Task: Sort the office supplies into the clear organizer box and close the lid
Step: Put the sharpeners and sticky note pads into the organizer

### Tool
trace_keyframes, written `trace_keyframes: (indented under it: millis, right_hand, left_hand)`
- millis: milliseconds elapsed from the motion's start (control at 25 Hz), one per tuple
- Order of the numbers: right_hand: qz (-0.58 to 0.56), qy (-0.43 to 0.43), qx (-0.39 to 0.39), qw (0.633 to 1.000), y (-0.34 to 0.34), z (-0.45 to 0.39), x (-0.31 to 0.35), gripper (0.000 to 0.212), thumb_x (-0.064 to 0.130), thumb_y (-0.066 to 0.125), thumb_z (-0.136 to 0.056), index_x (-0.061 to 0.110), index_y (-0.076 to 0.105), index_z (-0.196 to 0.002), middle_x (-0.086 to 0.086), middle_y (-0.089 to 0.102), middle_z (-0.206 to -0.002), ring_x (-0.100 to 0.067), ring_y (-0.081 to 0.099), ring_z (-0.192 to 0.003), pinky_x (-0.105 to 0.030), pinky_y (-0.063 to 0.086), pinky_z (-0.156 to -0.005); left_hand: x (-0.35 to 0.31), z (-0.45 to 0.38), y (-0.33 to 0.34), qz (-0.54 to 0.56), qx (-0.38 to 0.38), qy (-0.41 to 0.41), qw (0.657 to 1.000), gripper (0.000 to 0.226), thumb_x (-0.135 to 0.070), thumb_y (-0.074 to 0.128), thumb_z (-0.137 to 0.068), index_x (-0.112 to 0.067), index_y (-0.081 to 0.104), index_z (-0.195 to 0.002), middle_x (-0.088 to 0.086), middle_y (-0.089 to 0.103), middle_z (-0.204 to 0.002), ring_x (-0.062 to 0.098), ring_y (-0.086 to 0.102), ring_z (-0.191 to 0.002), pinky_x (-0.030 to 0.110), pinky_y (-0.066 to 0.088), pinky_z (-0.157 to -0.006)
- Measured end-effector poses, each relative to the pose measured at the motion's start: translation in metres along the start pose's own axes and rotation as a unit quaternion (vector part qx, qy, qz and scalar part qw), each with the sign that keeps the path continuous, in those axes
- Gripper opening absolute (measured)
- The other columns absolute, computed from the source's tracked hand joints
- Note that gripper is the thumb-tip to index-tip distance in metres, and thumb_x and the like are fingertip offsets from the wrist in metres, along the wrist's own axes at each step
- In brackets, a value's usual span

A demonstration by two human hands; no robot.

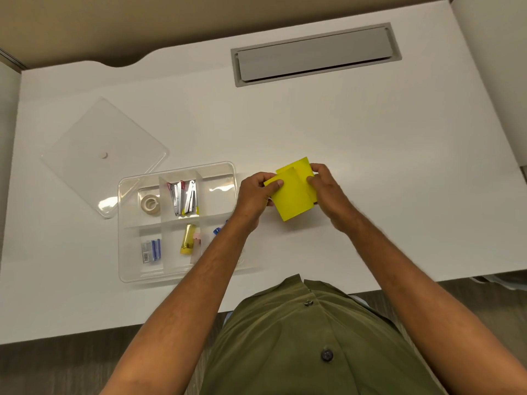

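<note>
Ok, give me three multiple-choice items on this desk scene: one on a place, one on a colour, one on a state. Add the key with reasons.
1. Where does the clear lid lie?
A. on the organizer box
B. on the desk, behind and left of the box
C. in the person's lap

2. What colour are the paper pads in the hands?
A. yellow
B. pink
C. white

3. The organizer box is:
A. shut
B. upside down
C. open

Key: B, the lid rests flat on the desk by the box's far left corner; A, left hand and right hand both grip yellow pads; C, the compartments show uncovered.
</note>
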State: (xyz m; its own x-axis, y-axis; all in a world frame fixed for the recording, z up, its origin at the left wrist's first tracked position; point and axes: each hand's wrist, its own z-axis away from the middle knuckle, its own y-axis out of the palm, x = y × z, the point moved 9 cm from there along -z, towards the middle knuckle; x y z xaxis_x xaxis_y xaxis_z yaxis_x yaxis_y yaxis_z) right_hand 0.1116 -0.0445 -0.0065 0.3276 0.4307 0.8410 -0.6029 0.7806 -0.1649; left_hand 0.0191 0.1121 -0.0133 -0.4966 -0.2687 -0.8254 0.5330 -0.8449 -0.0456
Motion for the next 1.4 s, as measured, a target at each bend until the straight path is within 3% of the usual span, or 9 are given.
trace_keyframes:
  millis: [240, 360, 520, 760, 840, 960, 1080, 1200, 1400]
  right_hand:
    - [0.018, -0.052, 0.026, 0.998, 0.058, 0.024, 0.021, 0.035, 0.042, 0.050, -0.104, 0.024, 0.046, -0.134, 0.009, 0.062, -0.116, -0.006, 0.061, -0.101, -0.011, 0.050, -0.071]
    - [0.055, -0.067, 0.050, 0.995, 0.083, 0.026, 0.029, 0.052, 0.043, 0.068, -0.094, 0.027, 0.045, -0.138, -0.003, 0.064, -0.126, -0.019, 0.065, -0.108, -0.032, 0.058, -0.085]
    - [0.095, -0.073, 0.071, 0.990, 0.119, 0.029, 0.041, 0.065, 0.054, 0.075, -0.084, 0.030, 0.048, -0.138, 0.001, 0.068, -0.121, -0.017, 0.069, -0.104, -0.033, 0.060, -0.084]
    - [0.101, -0.059, 0.056, 0.992, 0.161, 0.019, 0.046, 0.036, 0.030, 0.060, -0.100, 0.021, 0.052, -0.134, -0.005, 0.069, -0.121, -0.022, 0.068, -0.106, -0.022, 0.053, -0.071]
    - [0.114, -0.047, 0.031, 0.992, 0.170, 0.013, 0.048, 0.035, 0.030, 0.058, -0.100, 0.021, 0.052, -0.134, -0.002, 0.068, -0.120, -0.020, 0.066, -0.104, -0.021, 0.050, -0.069]
    - [0.161, -0.044, -0.005, 0.986, 0.180, 0.004, 0.050, 0.036, 0.029, 0.055, -0.102, 0.019, 0.050, -0.136, 0.002, 0.062, -0.114, -0.017, 0.062, -0.099, -0.022, 0.049, -0.070]
    - [0.222, -0.044, -0.020, 0.974, 0.190, -0.002, 0.052, 0.039, 0.027, 0.054, -0.101, 0.017, 0.047, -0.137, -0.001, 0.063, -0.110, -0.023, 0.063, -0.097, -0.035, 0.053, -0.079]
    - [0.273, -0.022, -0.013, 0.962, 0.202, -0.009, 0.046, 0.040, 0.026, 0.054, -0.101, 0.015, 0.044, -0.138, -0.012, 0.066, -0.119, -0.025, 0.061, -0.095, -0.043, 0.056, -0.086]
    - [0.309, -0.011, -0.007, 0.951, 0.214, -0.011, 0.041, 0.041, 0.021, 0.053, -0.103, 0.011, 0.041, -0.141, -0.017, 0.063, -0.124, -0.027, 0.059, -0.097, -0.044, 0.055, -0.086]
  left_hand:
    - [-0.012, 0.018, -0.048, -0.035, -0.073, 0.055, 0.995, 0.024, -0.014, 0.077, -0.085, -0.011, 0.065, -0.106, 0.005, 0.064, -0.088, 0.019, 0.061, -0.077, 0.026, 0.053, -0.056]
    - [-0.019, 0.024, -0.081, -0.082, -0.098, 0.082, 0.988, 0.024, -0.012, 0.076, -0.084, -0.019, 0.064, -0.104, 0.003, 0.063, -0.094, 0.019, 0.063, -0.082, 0.022, 0.052, -0.055]
    - [-0.021, 0.031, -0.120, -0.101, -0.110, 0.099, 0.984, 0.027, -0.014, 0.078, -0.084, -0.016, 0.064, -0.106, 0.002, 0.063, -0.100, 0.027, 0.065, -0.096, 0.035, 0.056, -0.067]
    - [-0.021, 0.034, -0.169, -0.126, -0.127, 0.113, 0.977, 0.028, -0.016, 0.076, -0.086, -0.015, 0.067, -0.112, 0.008, 0.066, -0.110, 0.026, 0.065, -0.095, 0.043, 0.058, -0.081]
    - [-0.026, 0.039, -0.187, -0.193, -0.148, 0.151, 0.958, 0.027, -0.019, 0.073, -0.088, -0.017, 0.067, -0.115, 0.004, 0.063, -0.112, 0.018, 0.062, -0.093, 0.036, 0.055, -0.084]
    - [-0.026, 0.047, -0.215, -0.348, -0.177, 0.210, 0.897, 0.038, -0.029, 0.071, -0.089, -0.017, 0.063, -0.124, 0.004, 0.060, -0.127, 0.023, 0.054, -0.119, 0.043, 0.046, -0.102]
    - [0.002, 0.044, -0.241, -0.474, -0.171, 0.130, 0.854, 0.074, -0.054, 0.071, -0.083, -0.021, 0.046, -0.144, 0.009, 0.032, -0.158, 0.031, 0.027, -0.146, 0.052, 0.026, -0.118]
    - [0.022, 0.045, -0.256, -0.506, -0.160, 0.085, 0.843, 0.104, -0.071, 0.070, -0.074, -0.019, 0.027, -0.154, 0.010, 0.006, -0.167, 0.033, 0.007, -0.153, 0.056, 0.014, -0.121]
    - [0.036, 0.049, -0.264, -0.512, -0.153, 0.080, 0.841, 0.113, -0.072, 0.071, -0.073, -0.015, 0.020, -0.157, 0.012, -0.004, -0.168, 0.034, -0.003, -0.155, 0.056, 0.009, -0.124]
